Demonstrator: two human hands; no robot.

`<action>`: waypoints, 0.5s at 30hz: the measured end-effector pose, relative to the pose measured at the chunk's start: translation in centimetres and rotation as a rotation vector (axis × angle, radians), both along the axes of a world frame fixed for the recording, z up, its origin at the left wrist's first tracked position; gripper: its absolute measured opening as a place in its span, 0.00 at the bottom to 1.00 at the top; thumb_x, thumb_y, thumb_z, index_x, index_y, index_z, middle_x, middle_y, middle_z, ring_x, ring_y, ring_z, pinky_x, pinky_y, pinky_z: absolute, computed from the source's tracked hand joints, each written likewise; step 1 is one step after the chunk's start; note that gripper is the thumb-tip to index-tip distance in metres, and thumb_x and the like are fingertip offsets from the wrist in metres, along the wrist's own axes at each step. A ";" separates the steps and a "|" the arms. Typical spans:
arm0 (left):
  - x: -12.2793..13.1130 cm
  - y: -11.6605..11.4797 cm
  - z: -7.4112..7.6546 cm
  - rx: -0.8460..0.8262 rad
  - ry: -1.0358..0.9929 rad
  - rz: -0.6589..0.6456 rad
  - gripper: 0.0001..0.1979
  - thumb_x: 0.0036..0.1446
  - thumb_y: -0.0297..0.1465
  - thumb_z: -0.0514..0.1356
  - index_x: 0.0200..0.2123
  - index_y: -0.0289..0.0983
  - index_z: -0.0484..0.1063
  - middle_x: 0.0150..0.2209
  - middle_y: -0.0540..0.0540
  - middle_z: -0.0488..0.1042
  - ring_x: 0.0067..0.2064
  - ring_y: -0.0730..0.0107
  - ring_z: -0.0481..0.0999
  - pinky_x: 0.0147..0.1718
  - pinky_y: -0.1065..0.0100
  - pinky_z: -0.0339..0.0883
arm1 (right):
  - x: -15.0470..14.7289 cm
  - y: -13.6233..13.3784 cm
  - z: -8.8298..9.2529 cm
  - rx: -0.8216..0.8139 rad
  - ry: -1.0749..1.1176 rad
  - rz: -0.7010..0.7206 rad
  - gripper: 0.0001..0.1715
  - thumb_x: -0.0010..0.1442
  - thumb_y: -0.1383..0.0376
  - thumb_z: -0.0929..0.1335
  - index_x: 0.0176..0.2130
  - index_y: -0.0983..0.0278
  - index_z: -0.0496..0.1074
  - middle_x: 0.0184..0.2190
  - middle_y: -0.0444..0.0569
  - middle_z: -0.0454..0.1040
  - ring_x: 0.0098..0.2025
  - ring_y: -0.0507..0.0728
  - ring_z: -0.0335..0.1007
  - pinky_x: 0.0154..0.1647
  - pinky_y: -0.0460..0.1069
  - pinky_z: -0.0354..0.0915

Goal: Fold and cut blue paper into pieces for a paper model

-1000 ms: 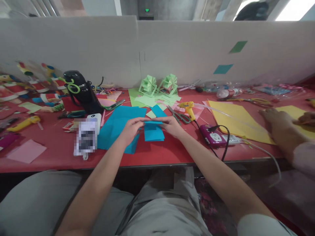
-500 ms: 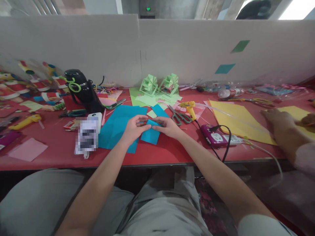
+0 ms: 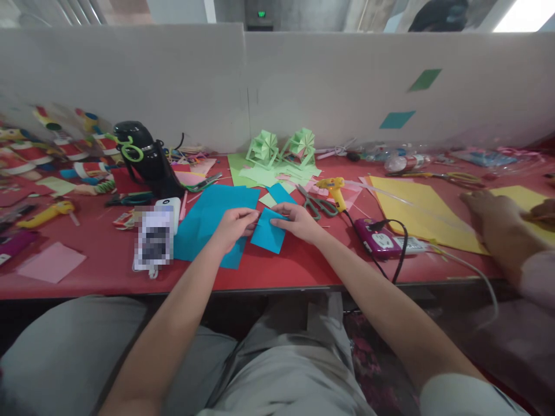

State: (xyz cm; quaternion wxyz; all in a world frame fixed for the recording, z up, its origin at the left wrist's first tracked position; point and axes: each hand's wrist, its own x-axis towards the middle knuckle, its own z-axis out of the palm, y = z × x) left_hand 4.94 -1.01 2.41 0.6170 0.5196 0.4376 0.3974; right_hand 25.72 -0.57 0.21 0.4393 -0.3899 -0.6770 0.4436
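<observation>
A small blue paper (image 3: 267,234) is being held in the space between the two hands, over the near part of the red table (image 3: 269,274), its sides being turned askew to the table's front edge. Its upper right part is being pinched by the right hand (image 3: 299,221), the thumb being laid on the front face and the fingers being bent behind; that hand is almost closed, and the paper is being held to the left of its fingertips. The left hand (image 3: 237,228) is being held at the paper's upper left side, its fingers being curled in and its thumb being brought against the forefinger; whether the paper's edge is being gripped there cannot be told. Nor can it be told whether the paper's lower edge is being supported by the table.

Beneath and beside the left hand, the table is being covered by large blue sheets (image 3: 212,222). Just beyond the right hand, a blue strip (image 3: 281,195) is lying near grey-handled scissors (image 3: 318,207), beside which a yellow glue gun (image 3: 336,190) is being seen.
</observation>
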 end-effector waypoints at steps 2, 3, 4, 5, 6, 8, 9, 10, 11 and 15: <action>-0.1 0.0 -0.1 0.003 0.015 0.002 0.20 0.46 0.42 0.70 0.38 0.35 0.78 0.33 0.43 0.79 0.34 0.67 0.77 0.32 0.67 0.71 | 0.0 0.0 0.1 0.001 -0.005 0.006 0.22 0.51 0.53 0.75 0.41 0.64 0.74 0.42 0.53 0.78 0.46 0.61 0.74 0.48 0.56 0.69; -0.1 0.0 -0.1 0.015 0.027 0.007 0.21 0.44 0.41 0.71 0.39 0.35 0.78 0.33 0.43 0.79 0.34 0.67 0.77 0.32 0.67 0.71 | 0.0 0.0 0.1 0.001 -0.006 0.008 0.22 0.51 0.53 0.75 0.41 0.64 0.74 0.42 0.53 0.78 0.46 0.60 0.74 0.48 0.56 0.69; -0.1 0.0 -0.2 0.031 0.041 0.013 0.22 0.42 0.40 0.72 0.40 0.35 0.78 0.33 0.43 0.79 0.33 0.67 0.77 0.33 0.66 0.71 | 0.0 0.0 0.1 -0.001 -0.003 0.008 0.22 0.50 0.53 0.75 0.41 0.64 0.74 0.42 0.52 0.78 0.45 0.60 0.74 0.48 0.56 0.69; -0.2 0.0 -0.3 0.044 0.054 0.019 0.24 0.40 0.39 0.73 0.41 0.34 0.78 0.33 0.43 0.79 0.33 0.66 0.77 0.34 0.65 0.71 | 0.0 -0.1 0.2 -0.004 0.001 0.008 0.22 0.50 0.53 0.75 0.41 0.64 0.74 0.42 0.52 0.78 0.45 0.60 0.74 0.47 0.55 0.69; -0.2 0.1 -0.4 0.053 0.064 0.024 0.24 0.40 0.38 0.74 0.41 0.34 0.78 0.33 0.43 0.79 0.33 0.66 0.77 0.34 0.64 0.71 | 0.0 -0.1 0.2 -0.007 0.004 0.010 0.22 0.50 0.53 0.75 0.40 0.64 0.74 0.41 0.52 0.78 0.45 0.60 0.74 0.47 0.55 0.70; -0.2 0.1 -0.5 0.060 0.073 0.026 0.24 0.40 0.38 0.74 0.40 0.34 0.78 0.33 0.43 0.79 0.33 0.65 0.78 0.34 0.63 0.71 | 0.0 -0.1 0.2 -0.012 0.010 0.012 0.21 0.50 0.53 0.75 0.40 0.64 0.74 0.41 0.52 0.78 0.44 0.59 0.74 0.45 0.54 0.70; -0.1 0.1 -0.5 0.063 0.075 0.029 0.23 0.40 0.38 0.73 0.40 0.34 0.78 0.33 0.42 0.80 0.33 0.65 0.78 0.34 0.63 0.71 | 0.0 -0.1 0.2 -0.012 0.012 0.013 0.21 0.50 0.54 0.75 0.40 0.64 0.74 0.41 0.51 0.78 0.44 0.59 0.74 0.45 0.54 0.70; -0.1 0.1 -0.5 0.070 0.079 0.033 0.22 0.40 0.37 0.73 0.40 0.34 0.78 0.32 0.42 0.80 0.33 0.65 0.78 0.34 0.63 0.72 | 0.0 -0.1 0.2 -0.010 0.013 0.016 0.21 0.50 0.54 0.75 0.40 0.63 0.74 0.41 0.51 0.78 0.44 0.59 0.74 0.45 0.53 0.70; -0.1 0.1 -0.6 0.083 0.085 0.038 0.21 0.41 0.37 0.73 0.39 0.34 0.78 0.32 0.42 0.80 0.33 0.65 0.78 0.33 0.63 0.71 | -0.1 -0.1 0.2 -0.008 0.013 0.020 0.21 0.50 0.54 0.75 0.40 0.63 0.74 0.41 0.51 0.78 0.44 0.58 0.74 0.44 0.53 0.69; 0.2 -0.2 -0.6 0.153 0.128 0.023 0.18 0.41 0.36 0.73 0.36 0.35 0.79 0.31 0.43 0.80 0.32 0.64 0.77 0.33 0.62 0.71 | -0.2 -0.3 0.4 -0.025 0.016 -0.001 0.21 0.51 0.51 0.74 0.38 0.63 0.75 0.35 0.48 0.77 0.37 0.55 0.72 0.38 0.50 0.68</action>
